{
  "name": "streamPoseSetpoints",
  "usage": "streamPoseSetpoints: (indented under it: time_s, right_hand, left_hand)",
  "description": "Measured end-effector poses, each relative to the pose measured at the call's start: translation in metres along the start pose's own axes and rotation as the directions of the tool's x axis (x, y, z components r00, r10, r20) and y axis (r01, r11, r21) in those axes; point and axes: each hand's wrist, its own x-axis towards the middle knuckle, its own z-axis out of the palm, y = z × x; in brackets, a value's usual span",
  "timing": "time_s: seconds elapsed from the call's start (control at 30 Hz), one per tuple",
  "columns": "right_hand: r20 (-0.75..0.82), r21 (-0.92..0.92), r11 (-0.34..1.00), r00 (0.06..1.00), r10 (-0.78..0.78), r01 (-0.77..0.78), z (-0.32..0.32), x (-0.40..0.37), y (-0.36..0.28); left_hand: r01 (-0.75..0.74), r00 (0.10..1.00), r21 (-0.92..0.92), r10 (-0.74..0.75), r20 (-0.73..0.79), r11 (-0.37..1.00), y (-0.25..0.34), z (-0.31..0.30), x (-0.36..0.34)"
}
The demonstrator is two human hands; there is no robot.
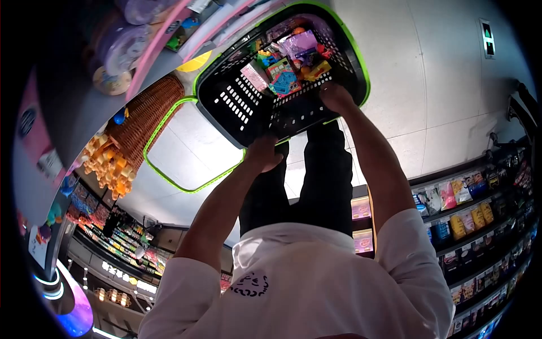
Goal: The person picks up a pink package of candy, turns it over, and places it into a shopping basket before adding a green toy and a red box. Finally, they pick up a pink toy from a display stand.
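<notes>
A black shopping basket with a bright green rim is in front of my body, tilted so its inside shows. My left hand is closed on the near edge, close to where the green handle swings out to the left. Closed at the right part of the near rim is my right hand; its fingertips are partly hidden. Inside lie a blue and red snack packet, a pink box, a purple packet and a yellow packet, among several other small colourful packs.
On the left stand a wicker basket with orange and yellow items and a pink-edged display shelf. Shelves of bagged snacks line the right. Grey floor tiles carry a green-arrow sign.
</notes>
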Motion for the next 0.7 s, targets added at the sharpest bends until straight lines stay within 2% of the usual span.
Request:
streamPoseSetpoints:
  time_s: [0.03, 0.1, 0.13, 0.17, 0.3, 0.33, 0.37, 0.47, 0.5, 0.53, 0.57, 0.63, 0.7]
  right_hand:
    - [0.015, 0.003, 1.000, 1.000, 0.005, -0.005, 0.015, 0.003, -0.002]
    - [0.032, 0.024, 0.999, 0.999, 0.036, -0.037, 0.040, 0.011, -0.005]
    - [0.125, -0.024, 0.996, 0.988, 0.092, -0.090, 0.048, 0.020, -0.007]
    - [0.137, -0.024, 0.995, 0.986, 0.096, -0.093, 0.060, 0.031, -0.003]
    - [0.239, -0.049, 0.998, 0.969, 0.060, -0.049, 0.080, 0.064, -0.006]
    - [0.279, -0.102, 0.994, 0.958, 0.073, -0.046, 0.085, 0.075, -0.003]
    - [0.318, -0.154, 0.987, 0.944, 0.086, -0.038, 0.093, 0.089, 0.004]
    - [0.312, -0.199, 0.979, 0.943, 0.115, -0.054, 0.095, 0.114, 0.010]
    - [0.330, -0.213, 0.975, 0.934, 0.136, -0.066, 0.090, 0.119, 0.004]
    - [0.349, -0.221, 0.975, 0.933, 0.092, -0.014, 0.090, 0.126, 0.007]
    - [0.324, -0.243, 0.970, 0.942, 0.085, -0.003, 0.094, 0.132, 0.009]
    - [0.372, -0.203, 0.974, 0.912, 0.171, -0.100, 0.097, 0.144, 0.011]
    - [0.327, -0.170, 0.979, 0.931, 0.164, -0.112, 0.105, 0.147, 0.009]
  left_hand:
    - [-0.060, 0.998, 0.116, 0.057, 0.031, 0.991, -0.005, 0.004, 0.002]
    - [-0.066, 0.998, 0.119, 0.063, 0.025, 0.991, -0.028, 0.025, 0.012]
    - [-0.079, 0.997, 0.132, 0.079, 0.006, 0.988, -0.034, 0.030, 0.016]
    - [-0.075, 0.997, 0.127, 0.074, 0.015, 0.989, -0.040, 0.034, 0.020]
    - [-0.061, 0.990, 0.085, 0.071, -0.120, 0.995, -0.063, 0.057, 0.035]
    - [-0.073, 0.980, 0.052, 0.081, -0.184, 0.996, -0.069, 0.064, 0.040]
    - [-0.075, 0.980, 0.045, 0.082, -0.180, 0.996, -0.073, 0.067, 0.043]
    - [-0.036, 0.977, 0.073, 0.050, -0.206, 0.997, -0.078, 0.069, 0.056]
    - [-0.031, 0.991, 0.060, 0.039, -0.130, 0.998, -0.077, 0.064, 0.057]
    - [-0.026, 0.998, 0.050, 0.028, -0.053, 0.998, -0.079, 0.062, 0.058]
    - [-0.020, 0.998, 0.051, 0.023, -0.051, 0.999, -0.083, 0.066, 0.059]
    - [-0.154, 0.965, 0.055, 0.162, -0.207, 0.987, -0.087, 0.072, 0.059]
    - [-0.157, 0.967, 0.065, 0.167, -0.195, 0.985, -0.087, 0.073, 0.059]
